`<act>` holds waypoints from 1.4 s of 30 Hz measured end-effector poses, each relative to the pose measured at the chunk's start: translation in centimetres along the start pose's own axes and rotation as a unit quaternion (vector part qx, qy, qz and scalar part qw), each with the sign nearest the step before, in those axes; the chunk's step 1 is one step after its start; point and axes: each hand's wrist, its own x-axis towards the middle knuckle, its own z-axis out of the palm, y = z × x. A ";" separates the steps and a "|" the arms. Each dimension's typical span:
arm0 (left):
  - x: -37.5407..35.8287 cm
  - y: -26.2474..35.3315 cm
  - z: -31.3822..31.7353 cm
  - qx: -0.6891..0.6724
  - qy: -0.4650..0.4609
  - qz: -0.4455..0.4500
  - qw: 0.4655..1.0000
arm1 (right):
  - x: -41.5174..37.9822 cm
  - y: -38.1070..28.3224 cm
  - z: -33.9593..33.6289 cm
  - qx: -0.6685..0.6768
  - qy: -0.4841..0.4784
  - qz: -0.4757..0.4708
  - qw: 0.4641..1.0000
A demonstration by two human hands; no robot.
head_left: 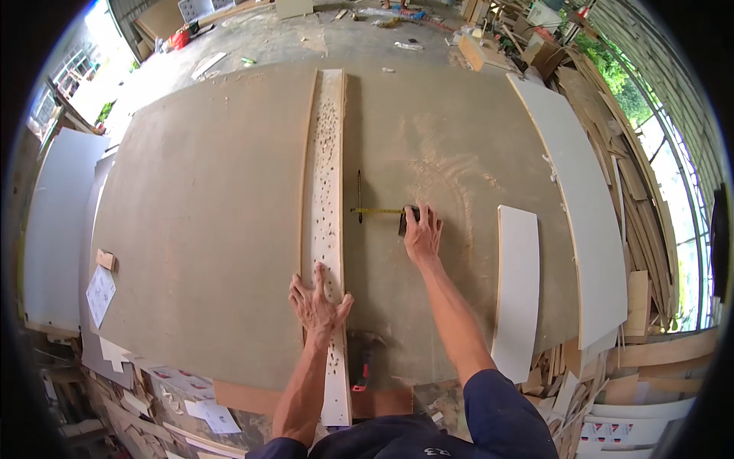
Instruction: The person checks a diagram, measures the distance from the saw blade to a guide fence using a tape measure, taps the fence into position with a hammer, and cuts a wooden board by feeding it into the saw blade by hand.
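Head view: the left hand [317, 310] is clasping the speckled board [325, 168] by its edges; the right hand [422, 239] is gripping a tape measure [402, 225], apparently measuring, which is calling for steadiness.

Wood strips [638, 191] piled at right, green foliage [625, 92] outside, white panel [60, 229] at left, red object [180, 39] on floor [267, 44]

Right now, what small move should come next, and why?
Perhaps slide the tape measure a little left, toward the spotted board. Its yellow blade points there but seems to end just short, near the thin dark stick; the right hand holds the case and the left hand rests on the board.
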 end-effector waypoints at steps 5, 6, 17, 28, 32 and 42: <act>0.0 0.4 -0.2 0.003 -0.003 -0.012 1.000 | -0.2 -1.1 1.7 -0.025 0.065 -0.027 0.997; 0.1 0.3 -0.1 0.005 -0.010 -0.015 1.000 | -0.2 -1.1 2.1 -0.025 0.057 -0.026 0.998; 0.2 0.5 0.2 0.032 -0.006 -0.019 0.999 | 0.2 -0.7 2.0 -0.019 0.091 -0.055 0.994; 0.4 1.0 0.2 0.005 -0.013 -0.048 0.999 | 0.3 -0.6 2.2 -0.023 0.070 -0.065 0.995; 0.4 1.0 0.4 0.005 -0.012 -0.051 0.999 | 0.4 -0.5 2.2 -0.023 0.080 -0.070 0.994; 0.4 0.7 0.7 0.005 0.007 -0.041 0.999 | 0.3 -0.5 2.4 -0.031 0.084 -0.065 0.994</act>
